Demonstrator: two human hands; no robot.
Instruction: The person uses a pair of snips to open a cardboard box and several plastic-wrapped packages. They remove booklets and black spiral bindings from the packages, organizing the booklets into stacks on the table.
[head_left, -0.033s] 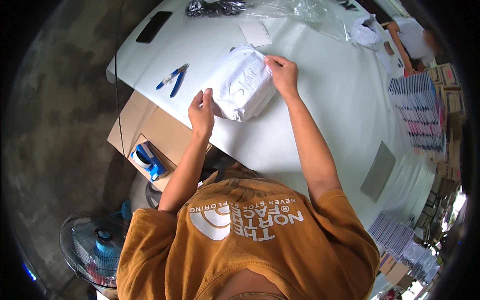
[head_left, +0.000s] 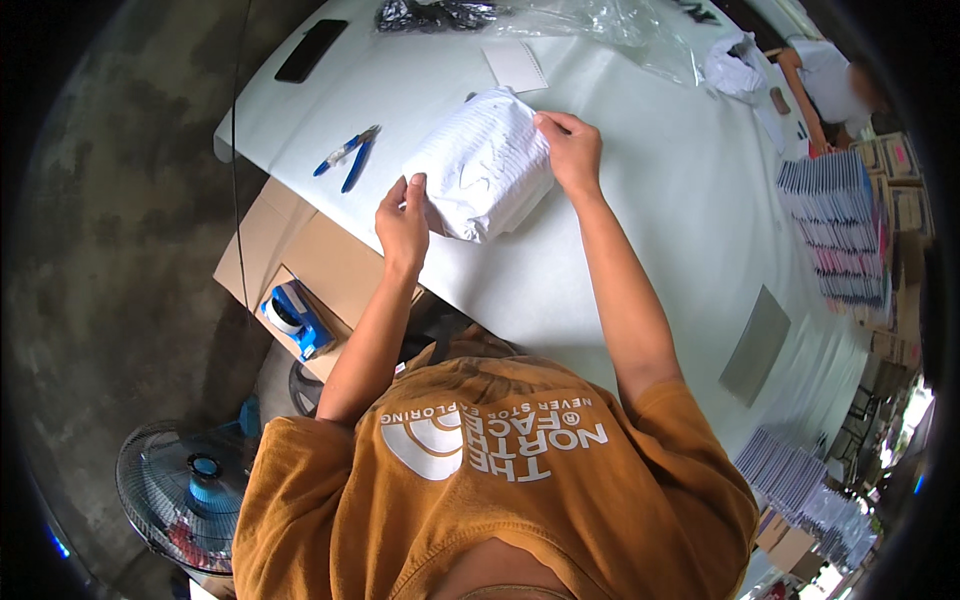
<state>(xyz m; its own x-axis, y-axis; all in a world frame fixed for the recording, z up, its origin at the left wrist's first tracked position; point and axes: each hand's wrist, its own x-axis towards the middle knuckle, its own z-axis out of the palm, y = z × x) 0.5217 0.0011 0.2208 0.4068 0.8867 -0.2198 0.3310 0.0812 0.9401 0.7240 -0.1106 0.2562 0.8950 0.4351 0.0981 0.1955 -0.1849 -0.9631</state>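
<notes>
White plastic-wrapped bundle lies at desk centre, seemingly already bagged; left hand fingers pinch its 7 o'clock corner, right hand fingers press its 3 o'clock edge, closure apparently unfinished.

Big white table in daylight over a grey concrete floor, cardboard boxes underneath and 1 blue fan nearby.

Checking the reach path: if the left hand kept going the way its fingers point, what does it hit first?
The left hand already has its fingertips at the near corner of the white package, so it would meet that first. Past the package lie the white table and a small white card, though depth is hard to judge.
</notes>
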